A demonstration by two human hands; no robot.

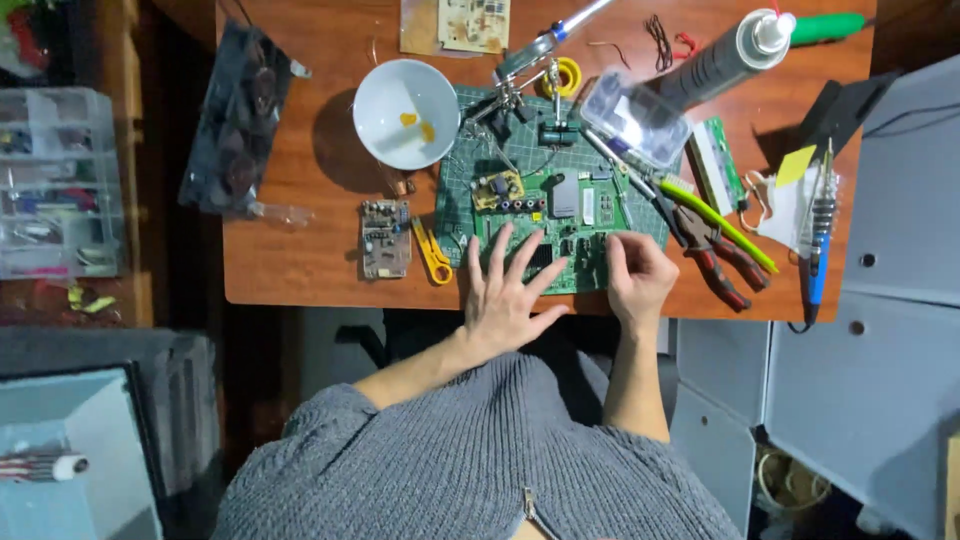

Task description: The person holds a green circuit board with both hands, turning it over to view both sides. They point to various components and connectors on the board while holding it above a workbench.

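Two hands on one green circuit board [560,215], at the near edge of the wooden table [300,150]

Largest first: the board lies on its cutting mat [455,190], overhanging toward you. Your left hand [510,295] lies spread flat, steadying it — your right hand [638,275] is curled, fingertips down; whether it pinches anything, I can't tell. You seem to be working a component: press lightly, the edge is close. Pliers [715,255] crowd your right; left of the yellow stripper [433,252] is freer
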